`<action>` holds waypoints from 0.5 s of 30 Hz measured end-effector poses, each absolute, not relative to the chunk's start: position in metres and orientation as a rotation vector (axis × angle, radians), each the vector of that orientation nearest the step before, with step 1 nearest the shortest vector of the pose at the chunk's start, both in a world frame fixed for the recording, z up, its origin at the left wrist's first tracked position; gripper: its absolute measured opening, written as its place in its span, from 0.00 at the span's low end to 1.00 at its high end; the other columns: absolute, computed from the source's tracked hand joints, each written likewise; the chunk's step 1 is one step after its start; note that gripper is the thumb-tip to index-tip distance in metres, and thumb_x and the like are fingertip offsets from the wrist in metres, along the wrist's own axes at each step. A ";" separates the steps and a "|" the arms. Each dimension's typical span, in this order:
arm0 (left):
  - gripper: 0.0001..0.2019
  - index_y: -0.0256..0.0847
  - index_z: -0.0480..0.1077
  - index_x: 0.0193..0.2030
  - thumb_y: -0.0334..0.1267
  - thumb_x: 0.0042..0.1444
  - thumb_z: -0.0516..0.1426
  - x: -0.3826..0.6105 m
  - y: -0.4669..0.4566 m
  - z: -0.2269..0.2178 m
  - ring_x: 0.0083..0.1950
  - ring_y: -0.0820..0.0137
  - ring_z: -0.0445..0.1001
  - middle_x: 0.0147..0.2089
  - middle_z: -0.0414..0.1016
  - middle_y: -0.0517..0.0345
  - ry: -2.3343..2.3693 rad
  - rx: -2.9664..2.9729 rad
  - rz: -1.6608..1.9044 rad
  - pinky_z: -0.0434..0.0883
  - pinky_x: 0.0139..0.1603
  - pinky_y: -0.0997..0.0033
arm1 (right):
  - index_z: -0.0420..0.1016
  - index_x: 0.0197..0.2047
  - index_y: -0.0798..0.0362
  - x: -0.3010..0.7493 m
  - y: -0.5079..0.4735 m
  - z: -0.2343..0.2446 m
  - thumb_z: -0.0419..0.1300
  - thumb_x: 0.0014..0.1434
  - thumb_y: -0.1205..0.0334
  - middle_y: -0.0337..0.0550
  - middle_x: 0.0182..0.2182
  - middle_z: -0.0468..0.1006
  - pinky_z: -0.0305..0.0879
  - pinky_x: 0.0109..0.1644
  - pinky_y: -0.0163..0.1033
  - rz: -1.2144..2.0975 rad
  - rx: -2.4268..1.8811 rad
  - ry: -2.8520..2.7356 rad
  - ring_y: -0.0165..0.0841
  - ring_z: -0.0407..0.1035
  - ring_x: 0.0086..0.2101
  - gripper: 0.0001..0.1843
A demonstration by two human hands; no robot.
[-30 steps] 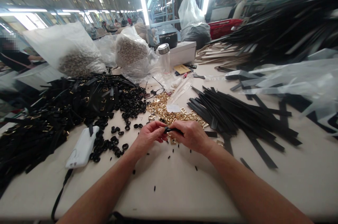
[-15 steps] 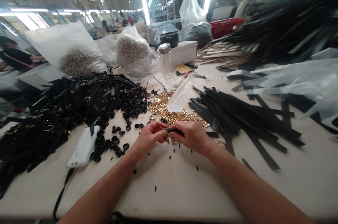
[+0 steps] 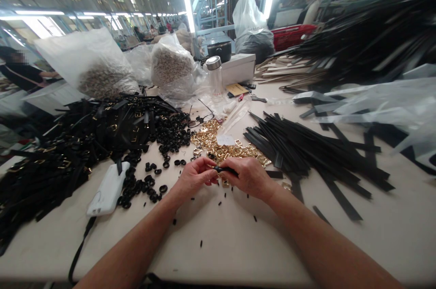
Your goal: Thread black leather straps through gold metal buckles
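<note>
Between my two hands, just above the table, is a black strap (image 3: 226, 169). My left hand (image 3: 195, 177) pinches its left end with thumb and fingers. My right hand (image 3: 248, 175) is closed round the strap from the other side, hiding most of it. A gold buckle may be at the left fingertips, but it is too small to make out. Right beyond my hands spreads a pile of gold buckles (image 3: 206, 135). Black loops (image 3: 175, 132) lie to the left of them, and flat black straps (image 3: 299, 148) fan out to the right.
At left lies a heap of black straps with buckles (image 3: 112, 128), by a white power bank (image 3: 108, 189) with a black cable. Behind stand a glass bottle (image 3: 214, 78), eyeglasses (image 3: 201, 119) and filled plastic bags (image 3: 172, 62). Small black bits dot the table (image 3: 231, 243). A person sits far left.
Both hands keep their hold on the strap, with hardly any movement. The whole view has shifted very slightly.
</note>
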State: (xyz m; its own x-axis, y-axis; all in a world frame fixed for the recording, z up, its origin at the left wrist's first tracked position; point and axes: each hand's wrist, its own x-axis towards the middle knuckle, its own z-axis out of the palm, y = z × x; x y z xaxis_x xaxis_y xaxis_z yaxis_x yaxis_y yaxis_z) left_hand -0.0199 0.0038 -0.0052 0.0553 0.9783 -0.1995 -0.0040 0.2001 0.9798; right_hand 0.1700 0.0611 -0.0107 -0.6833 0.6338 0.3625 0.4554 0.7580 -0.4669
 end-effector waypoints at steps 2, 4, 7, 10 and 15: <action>0.18 0.37 0.69 0.38 0.46 0.46 0.66 -0.020 0.004 -0.006 0.27 0.72 0.76 0.27 0.77 0.58 1.246 1.081 1.028 0.68 0.27 0.77 | 0.74 0.38 0.50 0.170 0.061 -0.010 0.59 0.62 0.58 0.38 0.30 0.79 0.56 0.32 0.32 0.459 -0.821 -2.445 0.31 0.73 0.30 0.06; 0.18 0.37 0.69 0.39 0.46 0.46 0.66 -0.020 0.004 -0.006 0.27 0.72 0.76 0.26 0.77 0.59 1.248 1.075 1.029 0.68 0.26 0.77 | 0.74 0.38 0.50 0.170 0.061 -0.010 0.59 0.62 0.59 0.38 0.30 0.79 0.56 0.32 0.32 0.454 -0.821 -2.449 0.31 0.73 0.30 0.05; 0.19 0.37 0.69 0.39 0.46 0.46 0.66 -0.020 0.005 -0.007 0.27 0.72 0.76 0.26 0.77 0.59 1.249 1.069 1.025 0.67 0.26 0.77 | 0.74 0.38 0.50 0.170 0.060 -0.009 0.60 0.61 0.59 0.38 0.30 0.79 0.56 0.32 0.33 0.438 -0.825 -2.451 0.31 0.73 0.30 0.05; 0.18 0.37 0.69 0.39 0.46 0.47 0.66 -0.020 0.005 -0.008 0.27 0.72 0.76 0.27 0.77 0.59 1.248 1.078 1.024 0.67 0.26 0.78 | 0.74 0.38 0.50 0.170 0.061 -0.010 0.60 0.61 0.59 0.38 0.30 0.79 0.56 0.32 0.33 0.432 -0.821 -2.451 0.32 0.73 0.30 0.05; 0.18 0.37 0.69 0.39 0.46 0.46 0.66 -0.019 0.004 -0.006 0.27 0.72 0.76 0.27 0.77 0.58 1.260 1.070 1.015 0.68 0.26 0.77 | 0.74 0.39 0.50 0.170 0.061 -0.010 0.60 0.61 0.59 0.38 0.31 0.80 0.57 0.33 0.32 0.460 -0.819 -2.454 0.31 0.73 0.30 0.05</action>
State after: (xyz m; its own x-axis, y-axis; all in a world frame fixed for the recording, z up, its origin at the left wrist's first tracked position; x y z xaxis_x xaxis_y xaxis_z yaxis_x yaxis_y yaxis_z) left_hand -0.0195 0.0044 -0.0057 0.0532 0.9757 -0.2127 -0.0005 0.2130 0.9770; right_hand 0.1696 0.0607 -0.0097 -0.6889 0.6308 0.3570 0.4587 0.7608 -0.4591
